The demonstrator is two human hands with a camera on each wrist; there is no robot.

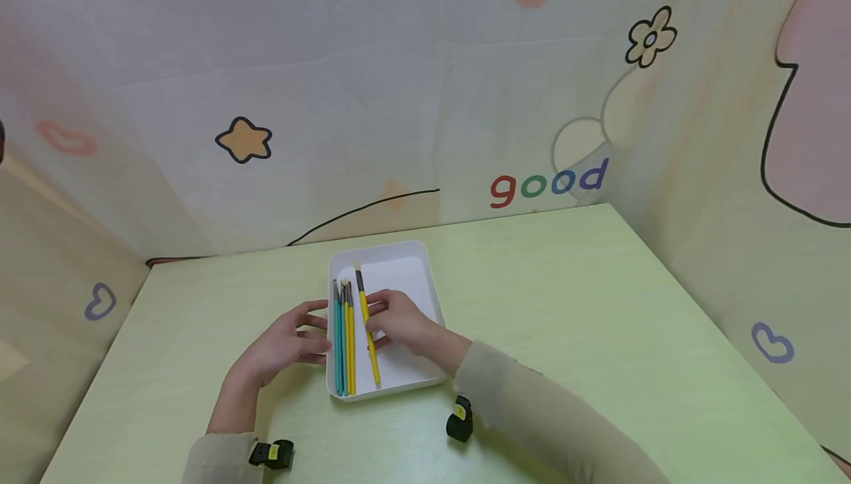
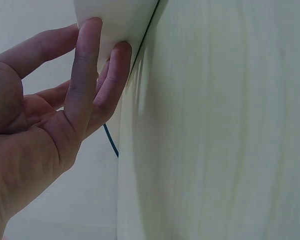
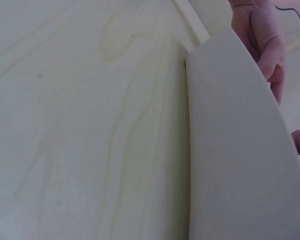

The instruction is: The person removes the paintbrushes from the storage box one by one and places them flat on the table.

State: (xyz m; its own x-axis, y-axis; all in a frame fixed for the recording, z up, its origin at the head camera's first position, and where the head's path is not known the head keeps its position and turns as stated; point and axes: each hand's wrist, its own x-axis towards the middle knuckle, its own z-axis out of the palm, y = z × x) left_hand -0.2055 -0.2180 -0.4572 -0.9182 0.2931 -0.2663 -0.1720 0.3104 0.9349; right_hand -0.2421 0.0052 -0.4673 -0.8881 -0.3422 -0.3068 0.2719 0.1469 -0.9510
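Note:
A white tray (image 1: pixel 405 270) lies on the table, its long sides running away from me. Inside it, several teal and yellow paintbrushes (image 1: pixel 343 351) lie side by side along the left wall. Apart from them, a thicker yellow paintbrush (image 1: pixel 374 366) slants near the middle, bristles pointing to the far end. My right hand (image 1: pixel 402 321) reaches in from the right and pinches this brush around mid-handle. With loosely spread fingers, my left hand (image 1: pixel 286 340) touches the tray's outer left wall; the left wrist view shows its fingertips (image 2: pixel 120 52) against that side.
The pale green table (image 1: pixel 565 307) extends to both sides of the tray. A printed cloth (image 1: pixel 399 100) hangs behind it and at the sides. Black wrist cameras sit at the left cuff (image 1: pixel 222 458) and right cuff (image 1: pixel 479 388).

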